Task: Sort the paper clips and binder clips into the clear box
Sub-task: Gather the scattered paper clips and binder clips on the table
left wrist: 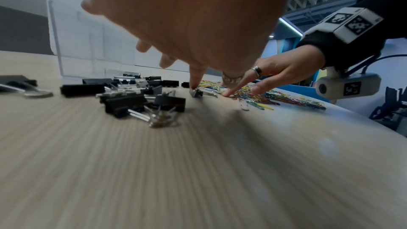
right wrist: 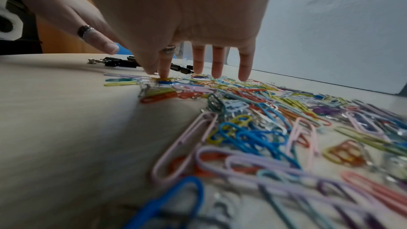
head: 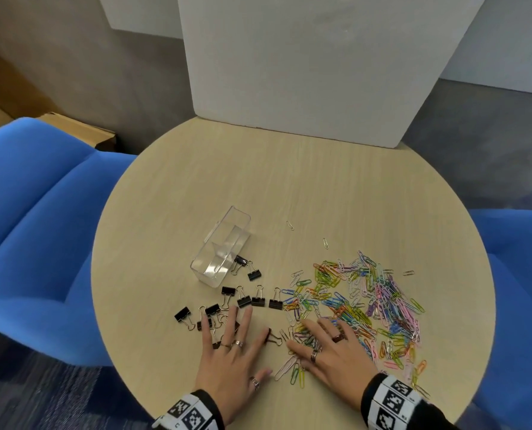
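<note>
Round and pale, the wooden tabletop (head: 289,181) carries everything. Nearest, the left hand (head: 230,358) lies flat with fingers spread wide over black binder clips (head: 244,301), holding nothing. Beside it, the right hand (head: 329,355) spreads its straight fingers on the edge of the coloured paper clips (head: 367,299). Farther back, left of centre, stands the clear box (head: 221,249), two binder clips just beside it.

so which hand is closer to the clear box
Left. The left hand lies flat among the black binder clips just below the clear box, fingertips pointing toward it. The right hand rests farther right, on the paper clip pile.
</note>
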